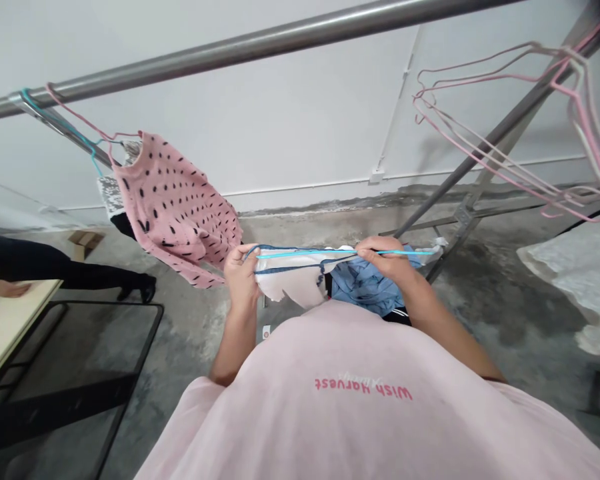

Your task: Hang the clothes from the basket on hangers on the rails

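A white garment with navy trim (295, 283) is stretched between my two hands at chest height. A light blue clothes hanger (305, 253) lies along its upper edge. My left hand (241, 277) is closed on the garment's trimmed edge, near the hanger's left end. With thumb and fingers pinched, my right hand (387, 257) grips the hanger and touches the trim; the hanger's end sticks out to the right of it. Below and behind my right hand is bunched light blue clothing (367, 287). Parts of the hanger are hidden by my fingers and the cloth.
Overhead runs a metal rail (240, 47). A pink top with black marks (180, 200) hangs at left. Pink and white hangers (500, 160) hang at right, above a pale cloth (560, 267). A person's leg (70, 267) and a table (20, 327) are at left.
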The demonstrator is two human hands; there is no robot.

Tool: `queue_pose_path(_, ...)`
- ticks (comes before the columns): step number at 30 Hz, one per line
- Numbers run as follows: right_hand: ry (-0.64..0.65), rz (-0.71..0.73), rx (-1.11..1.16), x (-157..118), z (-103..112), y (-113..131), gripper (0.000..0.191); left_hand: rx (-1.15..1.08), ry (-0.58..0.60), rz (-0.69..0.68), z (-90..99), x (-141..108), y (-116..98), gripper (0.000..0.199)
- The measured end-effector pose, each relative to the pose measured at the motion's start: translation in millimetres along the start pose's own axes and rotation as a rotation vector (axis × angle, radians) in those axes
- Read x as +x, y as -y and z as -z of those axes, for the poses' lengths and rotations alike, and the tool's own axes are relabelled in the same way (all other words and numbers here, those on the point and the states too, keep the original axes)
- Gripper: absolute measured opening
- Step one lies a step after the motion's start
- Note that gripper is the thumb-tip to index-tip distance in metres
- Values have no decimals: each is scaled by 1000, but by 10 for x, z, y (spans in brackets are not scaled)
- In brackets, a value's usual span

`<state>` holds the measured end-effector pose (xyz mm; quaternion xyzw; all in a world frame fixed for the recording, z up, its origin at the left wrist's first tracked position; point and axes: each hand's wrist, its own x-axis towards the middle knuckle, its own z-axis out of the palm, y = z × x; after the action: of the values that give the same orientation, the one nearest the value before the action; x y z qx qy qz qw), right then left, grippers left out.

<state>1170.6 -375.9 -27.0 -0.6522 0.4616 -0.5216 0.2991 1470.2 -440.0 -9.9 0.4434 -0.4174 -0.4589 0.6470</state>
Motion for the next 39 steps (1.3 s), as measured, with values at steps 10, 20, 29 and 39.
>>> queue_pose_path(10,310,-71,-473,30,-184,172,20,477,247,-376,-231,-164,214,11)
queue_pose_path(20,97,-122,-236,63,-95,206,26,1138,729,-627,-323,-162,295,37)
queue_pose_path(29,-173,-268,237,2,339,-342,38,1074,411,-800,-97,47,-40,26)
queue_pose_path(39,526,-543,436,-371,173,-919,53,852,404,-788,56,47,-221,21)
